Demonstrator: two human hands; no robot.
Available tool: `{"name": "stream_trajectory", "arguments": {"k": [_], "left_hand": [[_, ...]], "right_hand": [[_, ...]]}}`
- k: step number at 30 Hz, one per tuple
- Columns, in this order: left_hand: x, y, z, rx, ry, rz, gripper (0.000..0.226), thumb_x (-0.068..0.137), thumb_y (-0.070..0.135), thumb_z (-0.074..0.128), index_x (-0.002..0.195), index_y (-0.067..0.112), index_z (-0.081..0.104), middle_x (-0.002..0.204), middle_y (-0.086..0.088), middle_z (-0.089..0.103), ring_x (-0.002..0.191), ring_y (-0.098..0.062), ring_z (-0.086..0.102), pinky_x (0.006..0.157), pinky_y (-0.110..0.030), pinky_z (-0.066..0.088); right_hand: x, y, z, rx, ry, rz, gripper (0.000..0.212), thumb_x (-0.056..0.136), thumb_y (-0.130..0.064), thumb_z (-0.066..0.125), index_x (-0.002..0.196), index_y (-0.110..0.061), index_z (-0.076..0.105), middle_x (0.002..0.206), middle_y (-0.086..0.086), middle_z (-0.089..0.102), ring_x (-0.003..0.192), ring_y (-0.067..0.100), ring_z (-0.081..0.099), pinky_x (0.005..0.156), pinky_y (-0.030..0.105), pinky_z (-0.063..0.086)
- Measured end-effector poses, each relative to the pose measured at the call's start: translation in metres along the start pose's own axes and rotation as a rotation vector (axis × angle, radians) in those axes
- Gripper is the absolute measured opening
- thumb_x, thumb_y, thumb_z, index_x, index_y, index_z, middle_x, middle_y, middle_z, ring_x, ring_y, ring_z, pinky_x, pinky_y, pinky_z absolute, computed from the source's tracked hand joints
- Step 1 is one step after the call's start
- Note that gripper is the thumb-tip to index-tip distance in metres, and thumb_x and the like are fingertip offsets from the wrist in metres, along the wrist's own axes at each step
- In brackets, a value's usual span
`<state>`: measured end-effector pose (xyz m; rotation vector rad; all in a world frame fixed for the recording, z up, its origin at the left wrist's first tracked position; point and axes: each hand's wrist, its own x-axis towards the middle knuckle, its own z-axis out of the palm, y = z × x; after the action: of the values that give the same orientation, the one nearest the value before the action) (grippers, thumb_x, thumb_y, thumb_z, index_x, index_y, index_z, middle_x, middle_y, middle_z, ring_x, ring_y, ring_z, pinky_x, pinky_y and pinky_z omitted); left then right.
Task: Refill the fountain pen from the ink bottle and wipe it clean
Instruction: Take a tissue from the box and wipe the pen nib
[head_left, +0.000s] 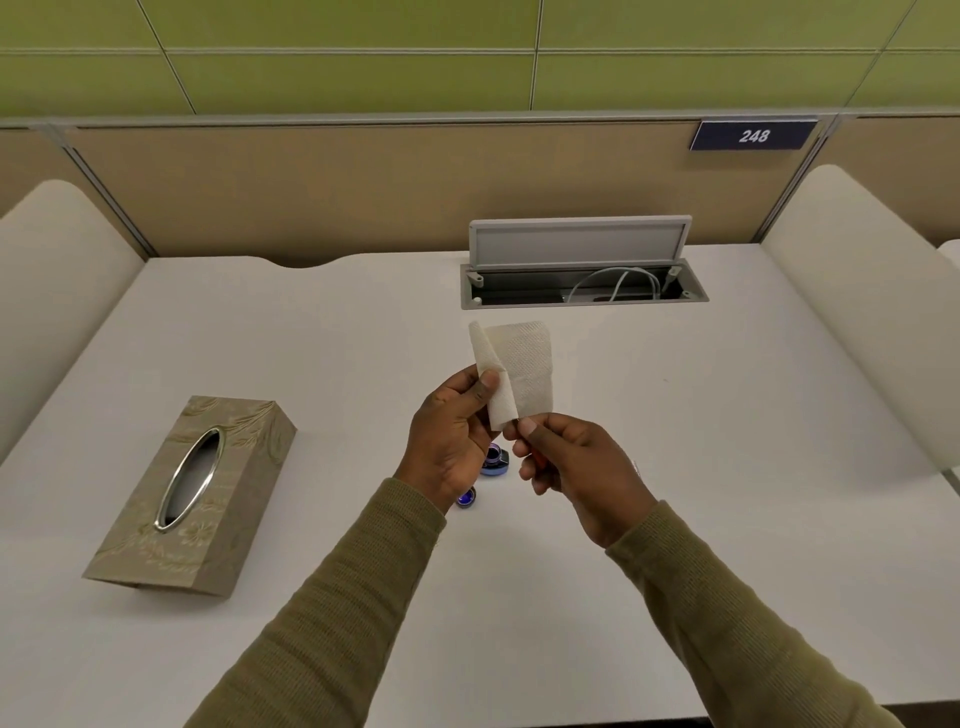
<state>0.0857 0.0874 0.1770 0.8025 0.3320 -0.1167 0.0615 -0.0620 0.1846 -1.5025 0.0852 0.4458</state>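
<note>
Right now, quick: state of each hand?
Left hand: pinches the folded tissue between thumb and fingers.
Right hand: grips the pen, mostly hidden, its tip at the tissue.

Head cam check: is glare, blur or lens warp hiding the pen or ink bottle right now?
Head view: even light, only a soft shadow at the tissue box; no glare on the desk; tissue texture sharp; partition lines stay nearly straight, little warp; left hand and right hand, not blur, hide most of the ink bottle and pen.
</note>
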Motion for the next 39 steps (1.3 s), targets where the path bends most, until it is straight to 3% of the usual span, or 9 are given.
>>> {"name": "stream_trajectory", "arguments": {"k": [8,13,16,20,25,27,33,36,39], "left_hand": [[0.002,0.002,-0.009,-0.220,0.009,0.010,0.025,0.100,0.011,0.051,0.122,0.005,0.063,0.120,-0.013,0.070,0.109,-0.025,0.068,0.085,-0.040,0.061],[-0.002,0.001,-0.014,-0.222,-0.005,0.000,0.024,0.100,0.011,0.050,0.118,0.007,0.065,0.118,-0.012,0.072,0.111,-0.027,0.068,0.095,-0.044,0.056],[-0.006,-0.002,-0.013,-0.174,-0.006,-0.010,0.026,0.100,0.012,0.050,0.122,0.007,0.063,0.123,-0.013,0.069,0.116,-0.030,0.065,0.098,-0.046,0.054],[-0.010,-0.009,-0.010,-0.095,-0.012,-0.023,0.023,0.100,0.010,0.049,0.116,0.007,0.065,0.118,-0.012,0.071,0.115,-0.029,0.063,0.105,-0.049,0.047],[-0.013,-0.013,-0.005,0.011,0.006,-0.001,0.020,0.097,0.007,0.055,0.112,0.009,0.068,0.113,-0.008,0.070,0.106,-0.024,0.064,0.082,-0.034,0.060],[-0.012,-0.014,-0.004,0.037,0.017,0.006,0.019,0.096,0.009,0.057,0.112,0.009,0.068,0.113,-0.007,0.071,0.104,-0.022,0.065,0.084,-0.033,0.060],[-0.010,-0.012,-0.007,0.008,-0.002,0.029,0.017,0.094,0.007,0.060,0.107,0.008,0.069,0.101,-0.003,0.076,0.096,-0.019,0.069,0.085,-0.034,0.060],[-0.011,-0.010,-0.006,-0.014,-0.022,0.033,0.022,0.084,0.013,0.066,0.105,0.007,0.070,0.097,-0.002,0.076,0.093,-0.019,0.069,0.091,-0.040,0.055],[-0.012,-0.006,-0.007,-0.007,-0.027,0.038,0.028,0.078,0.017,0.068,0.105,0.007,0.070,0.097,-0.003,0.075,0.094,-0.021,0.067,0.094,-0.044,0.051]], "right_hand": [[-0.007,0.004,0.000,0.084,-0.031,0.020,0.026,0.103,-0.020,0.053,0.098,-0.011,0.076,0.076,0.000,0.066,0.063,0.013,0.055,0.057,0.025,0.045],[-0.009,0.005,0.000,0.059,0.026,-0.034,0.020,0.101,-0.018,0.057,0.098,-0.011,0.075,0.076,0.000,0.068,0.064,0.015,0.056,0.056,0.027,0.046],[-0.007,0.005,0.002,-0.088,0.155,-0.115,0.013,0.097,-0.019,0.062,0.094,-0.015,0.074,0.075,-0.002,0.070,0.063,0.013,0.060,0.057,0.027,0.048],[-0.006,0.009,0.003,-0.470,0.342,-0.328,0.004,0.094,-0.025,0.068,0.091,-0.022,0.069,0.077,-0.010,0.068,0.061,0.006,0.061,0.060,0.013,0.048],[-0.007,0.015,0.005,-0.744,0.423,-0.604,0.008,0.089,-0.017,0.073,0.085,-0.017,0.065,0.076,-0.005,0.060,0.066,0.007,0.054,0.059,0.014,0.042],[-0.007,0.017,0.005,-0.792,0.440,-0.635,0.009,0.089,-0.018,0.073,0.084,-0.016,0.065,0.075,-0.005,0.057,0.065,0.007,0.052,0.058,0.011,0.038],[-0.007,0.017,0.008,-0.731,0.396,-0.575,0.005,0.092,-0.018,0.070,0.087,-0.017,0.070,0.072,-0.010,0.061,0.063,0.005,0.055,0.059,0.008,0.039],[-0.007,0.016,0.010,-0.564,0.327,-0.432,0.010,0.096,-0.020,0.065,0.088,-0.019,0.072,0.068,-0.011,0.067,0.061,0.009,0.064,0.059,0.017,0.050],[-0.006,0.011,0.010,-0.333,0.216,-0.225,0.019,0.099,-0.020,0.059,0.088,-0.019,0.074,0.066,-0.006,0.068,0.058,0.010,0.062,0.058,0.024,0.048]]}}
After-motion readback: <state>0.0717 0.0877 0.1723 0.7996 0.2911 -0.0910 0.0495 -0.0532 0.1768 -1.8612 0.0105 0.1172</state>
